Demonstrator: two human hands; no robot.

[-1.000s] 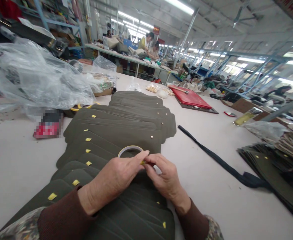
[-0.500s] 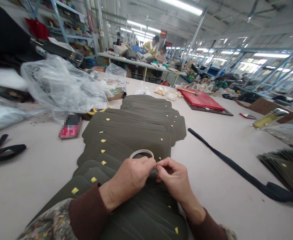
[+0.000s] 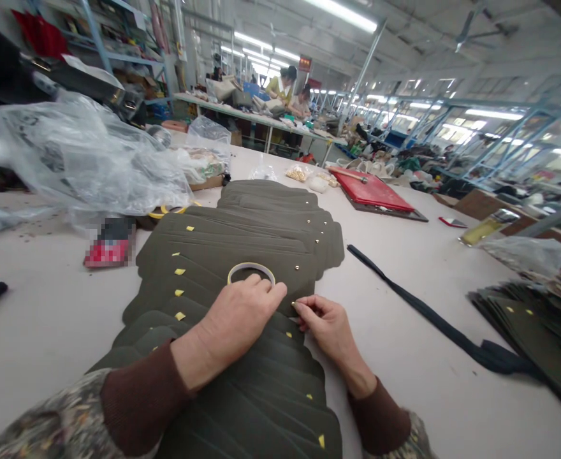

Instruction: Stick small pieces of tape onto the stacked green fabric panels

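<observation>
Roll of tape (image 3: pixel 252 265) at seven o'clock, just off the middle of the view, grasped in the fingers of the left hand (image 3: pixel 242 312) over the fanned-out dark green pieces (image 3: pixel 249 242) on the desk (image 3: pixel 390 280). Right hand (image 3: pixel 328 328) at five o'clock, thumb and forefinger drawn close together at a gold stud (image 3: pixel 293 304) near the pieces' edge; cannot tell if gripping anything. Done, judging by the layout: yellow bits (image 3: pixel 179 293) stuck in a row at eight o'clock, with more from six toward half past five. Left, probably: further gold studs (image 3: pixel 297 268) between one and five o'clock, uncovered. Looks roughly midway, though partly hidden by the sleeves (image 3: pixel 141 395). At four o'clock, a stack of similar pieces (image 3: pixel 514 335), also with yellow bits; perhaps finished with this step.
</observation>
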